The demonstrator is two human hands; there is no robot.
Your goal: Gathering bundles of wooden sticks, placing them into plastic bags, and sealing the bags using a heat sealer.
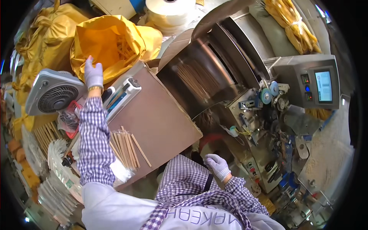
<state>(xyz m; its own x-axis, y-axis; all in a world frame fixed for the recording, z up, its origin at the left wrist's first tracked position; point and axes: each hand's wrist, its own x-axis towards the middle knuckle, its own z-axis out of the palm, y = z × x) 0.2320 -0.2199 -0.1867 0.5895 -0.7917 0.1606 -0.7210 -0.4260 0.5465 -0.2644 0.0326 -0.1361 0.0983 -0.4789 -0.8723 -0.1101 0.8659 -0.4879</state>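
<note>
Two gloved hands in view, both in pale grey knit gloves, checked sleeves. Far L: small grey fan [53, 94] lying beside stacked yellow sacks [46, 34]; below it a red tray [71, 119] w/ dark small parts, plus bundles of white-wrapped sticks [57, 180] at lower L edge.

Left hand [93, 74] stretched up and away, fingers spread open, palm down at the mouth of the open yellow bag [115, 44]; thin wooden sticks [124, 48] visible inside the bag. Hand touches bag rim or hovers just over it, can't tell which; nothing gripped.

Next R: tape dispenser-type tool [122, 96], white/blue, on the brown board [157, 119]. Loose bunch of wooden sticks [126, 147] lies on board's near-L corner, partly overhanging.

Ctr: metal hopper [207, 80] of the packing machine, sticks lined up inside. Roll of clear film [168, 11] at top.

Right hand [217, 165] low near the body, just under the hopper's front, fingers loosely curled, half closed; can't tell if anything is pinched in it.

R: machine gears/rollers [268, 96], then control panel w/ lit screen [324, 86]. More yellow-tied stick bundles [295, 27] top R.
</note>
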